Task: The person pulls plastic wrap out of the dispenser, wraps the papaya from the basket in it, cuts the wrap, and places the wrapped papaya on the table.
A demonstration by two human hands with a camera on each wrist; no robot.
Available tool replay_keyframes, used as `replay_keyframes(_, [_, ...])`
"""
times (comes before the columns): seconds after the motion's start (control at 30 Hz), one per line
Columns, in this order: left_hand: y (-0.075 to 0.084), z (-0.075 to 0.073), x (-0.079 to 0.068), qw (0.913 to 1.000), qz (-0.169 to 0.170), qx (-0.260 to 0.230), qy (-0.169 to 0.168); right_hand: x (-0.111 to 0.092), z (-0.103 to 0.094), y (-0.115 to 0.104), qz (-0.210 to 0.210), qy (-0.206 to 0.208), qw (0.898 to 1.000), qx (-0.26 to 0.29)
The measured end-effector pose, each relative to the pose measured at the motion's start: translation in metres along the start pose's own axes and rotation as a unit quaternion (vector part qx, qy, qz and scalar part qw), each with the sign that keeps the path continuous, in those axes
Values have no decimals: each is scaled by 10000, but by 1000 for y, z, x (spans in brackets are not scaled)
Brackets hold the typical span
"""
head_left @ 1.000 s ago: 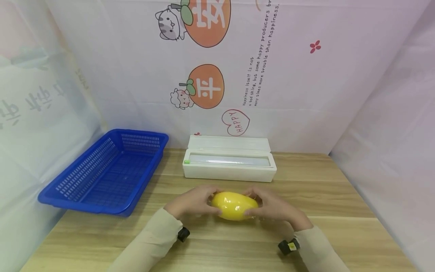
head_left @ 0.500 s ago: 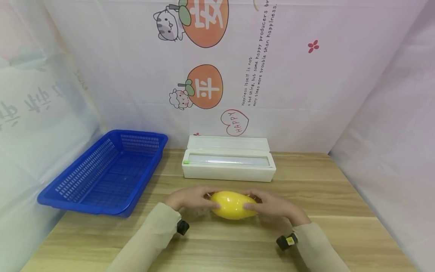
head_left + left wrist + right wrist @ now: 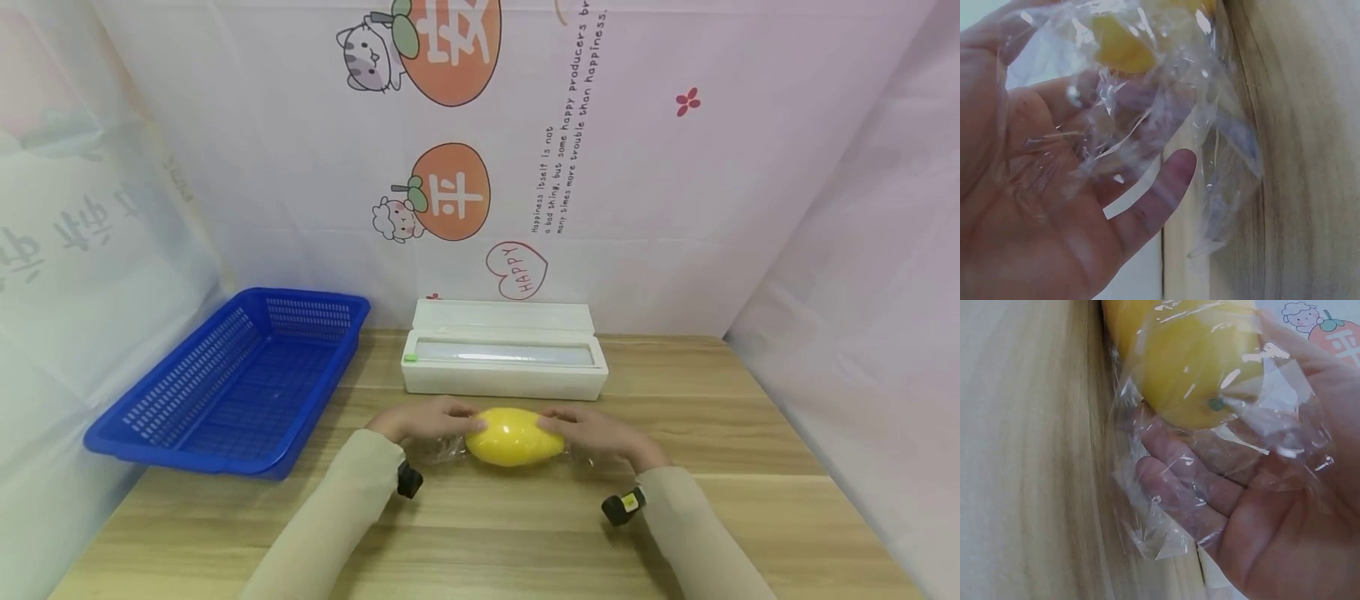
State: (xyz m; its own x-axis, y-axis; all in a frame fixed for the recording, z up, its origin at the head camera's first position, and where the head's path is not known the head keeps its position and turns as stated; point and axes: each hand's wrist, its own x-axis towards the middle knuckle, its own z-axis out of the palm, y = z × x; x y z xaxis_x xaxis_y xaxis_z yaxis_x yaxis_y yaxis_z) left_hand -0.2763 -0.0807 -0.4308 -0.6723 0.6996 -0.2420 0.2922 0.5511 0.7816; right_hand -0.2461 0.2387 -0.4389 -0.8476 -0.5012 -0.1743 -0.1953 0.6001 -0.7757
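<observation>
A smooth yellow mango (image 3: 513, 437), wrapped in clear plastic film (image 3: 1166, 537), lies between both hands over the middle of the wooden table. My left hand (image 3: 429, 419) holds its left end, thumb on top and fingers on the far side. At the narrower right end, my right hand (image 3: 600, 431) holds it the same way. Loose film hangs crumpled over the left palm in the left wrist view. In the right wrist view, a small green spot marks the mango's tip, and film spreads over the curled fingers. Whether the mango touches the table cannot be told.
Behind the hands stands a white cling film box (image 3: 506, 379), its lid raised and a roll inside. A blue plastic basket (image 3: 281, 454) sits at the left. White printed sheets (image 3: 637, 208) enclose the wooden table (image 3: 510, 542) at the back and sides.
Both hands and the mango have shifted slightly away from the body, towards the white box. The thumbs have moved higher on the mango, and loose film shows at both ends.
</observation>
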Motion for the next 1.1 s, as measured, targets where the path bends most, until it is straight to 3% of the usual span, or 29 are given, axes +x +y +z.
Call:
replay_keyframes(0.23, [-5, -4, 8, 9989, -83, 148, 442, 7, -2, 4, 315, 264, 9992, -17])
replay_keyframes(0.5, [2, -6, 14, 9919, 490, 413, 1100, 11, -4, 5, 328, 429, 9985, 73])
replay_keyframes(0.77, [7, -7, 15, 9784, 986, 800, 1628, 13, -6, 6, 337, 553, 9979, 50])
replay_keyframes(0.9, [4, -6, 13, 9757, 1067, 919, 1679, 13, -7, 6, 269, 475, 9985, 32])
replay_keyframes(1.1, [3, -3, 10, 9778, 1196, 944, 1441, 12, -7, 6, 148, 330, 9993, -68])
